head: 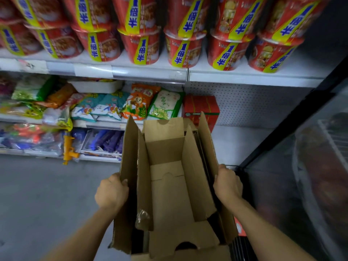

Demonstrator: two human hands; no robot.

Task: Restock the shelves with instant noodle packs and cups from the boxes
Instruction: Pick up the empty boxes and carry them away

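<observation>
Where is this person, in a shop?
Most likely a grocery shop: instant noodle cups stacked on a shelf with price-label strips, snack packets below, and both hands gripping a cardboard box.

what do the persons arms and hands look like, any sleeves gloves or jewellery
Both forearms are bare as far up as the frame shows, with no sleeve edge in view. The left hand and right hand wear no gloves. No watch, bracelet or ring is visible on either.
</observation>
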